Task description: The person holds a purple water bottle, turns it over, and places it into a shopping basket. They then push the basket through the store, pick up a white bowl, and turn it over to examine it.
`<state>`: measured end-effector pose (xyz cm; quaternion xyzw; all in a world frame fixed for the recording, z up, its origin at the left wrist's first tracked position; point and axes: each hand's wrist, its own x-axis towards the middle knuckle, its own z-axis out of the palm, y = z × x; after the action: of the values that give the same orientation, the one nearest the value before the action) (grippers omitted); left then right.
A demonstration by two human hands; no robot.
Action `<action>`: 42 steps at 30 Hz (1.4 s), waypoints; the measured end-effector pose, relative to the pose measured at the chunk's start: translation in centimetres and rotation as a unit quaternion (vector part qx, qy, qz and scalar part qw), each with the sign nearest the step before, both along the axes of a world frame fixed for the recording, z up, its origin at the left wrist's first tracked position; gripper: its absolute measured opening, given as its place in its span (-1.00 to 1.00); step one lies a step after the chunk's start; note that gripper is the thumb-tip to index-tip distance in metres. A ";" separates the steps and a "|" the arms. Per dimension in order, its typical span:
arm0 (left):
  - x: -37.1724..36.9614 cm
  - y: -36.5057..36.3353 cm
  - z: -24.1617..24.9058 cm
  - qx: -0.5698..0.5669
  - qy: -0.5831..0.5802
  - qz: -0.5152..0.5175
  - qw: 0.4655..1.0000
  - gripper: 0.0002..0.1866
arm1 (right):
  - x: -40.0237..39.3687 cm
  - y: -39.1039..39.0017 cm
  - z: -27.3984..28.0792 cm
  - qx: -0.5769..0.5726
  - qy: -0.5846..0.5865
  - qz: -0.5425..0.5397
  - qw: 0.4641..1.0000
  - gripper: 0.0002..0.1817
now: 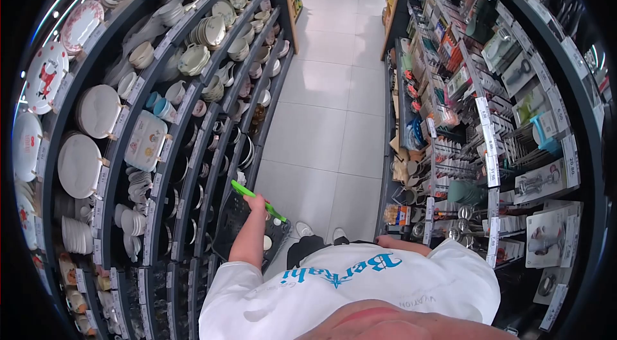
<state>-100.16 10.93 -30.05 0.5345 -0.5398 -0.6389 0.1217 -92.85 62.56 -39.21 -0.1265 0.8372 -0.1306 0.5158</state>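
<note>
My left hand [255, 202] is closed around the bright green handle [276, 213] of a black shopping basket [225, 232]. The basket hangs at my left side, close against the lower shelves, and a small round white item [267, 243] shows at its right part. On the other side, my right hand [385, 241] hangs low by my hip, nearest to the right-hand shelves. Its fingers are too small and turned away to make out.
Shelves on the left carry white plates [100, 111], a rectangular patterned dish [145, 141], blue cups [164, 109] and stacked bowls [238, 49]. Packaged kitchen utensils [459, 80] and a boxed item [550, 235] line the right shelves. A tiled floor [315, 108] runs ahead between them.
</note>
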 end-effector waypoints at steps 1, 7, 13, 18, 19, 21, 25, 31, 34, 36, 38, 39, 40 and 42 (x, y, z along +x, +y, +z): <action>-0.4 0.3 0.1 0.005 0.000 -0.007 1.000 -0.40 | 0.4 0.3 0.3 0.000 -0.001 -0.003 1.000 -0.62; -2.8 2.6 0.8 0.010 -0.014 -0.044 0.999 -0.40 | 1.8 1.1 1.2 0.018 -0.005 0.040 0.999 -0.62; -4.5 5.2 0.9 0.001 -0.007 -0.106 0.994 -0.38 | 3.9 2.4 0.9 0.001 0.006 -0.043 0.999 -0.58; -5.6 7.8 0.3 -0.005 -0.029 -0.202 0.979 -0.32 | 4.8 2.7 0.1 -0.021 0.012 -0.055 0.998 -0.58; -5.6 8.6 0.5 -0.016 -0.041 -0.233 0.971 -0.37 | 4.9 2.5 -0.1 -0.022 0.014 -0.056 0.998 -0.57; -5.3 10.6 2.5 -0.014 -0.060 -0.246 0.967 -0.38 | 5.0 2.3 0.0 -0.023 0.016 -0.059 0.998 -0.57; -4.4 13.1 2.0 -0.054 -0.051 -0.316 0.946 -0.39 | 3.4 0.7 3.1 -0.019 0.026 0.038 0.999 -0.61; -1.7 15.5 0.6 -0.064 -0.067 -0.413 0.906 -0.40 | -0.5 -4.1 6.3 -0.024 0.102 -0.061 0.993 -0.66; 0.8 16.2 1.8 -0.076 -0.074 -0.458 0.883 -0.50 | -3.1 -7.9 9.5 -0.096 0.186 -0.073 0.975 -0.74; 2.1 16.2 1.8 -0.116 -0.093 -0.517 0.843 -0.59 | -4.5 -10.6 12.6 -0.138 0.251 -0.071 0.955 -0.79; 3.6 16.1 2.0 -0.165 -0.090 -0.536 0.823 -0.58 | -5.2 -12.9 15.2 -0.159 0.292 -0.057 0.941 -0.79; 4.3 16.1 2.3 -0.216 -0.083 -0.562 0.794 -0.56 | -5.5 -13.9 16.5 -0.178 0.331 -0.032 0.926 -0.72; 5.0 16.0 3.8 -0.201 -0.081 -0.569 0.793 -0.55 | -5.7 -14.8 17.2 -0.198 0.368 -0.008 0.909 -0.64; 5.8 15.5 2.8 -0.202 -0.079 -0.584 0.782 -0.55 | -6.0 -16.4 17.4 -0.213 0.403 0.040 0.889 -0.55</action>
<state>-94.31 26.40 -27.28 0.1285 -0.8731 -0.4191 -0.2132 -98.87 46.15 -21.81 -0.3081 0.9194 -0.2230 0.0998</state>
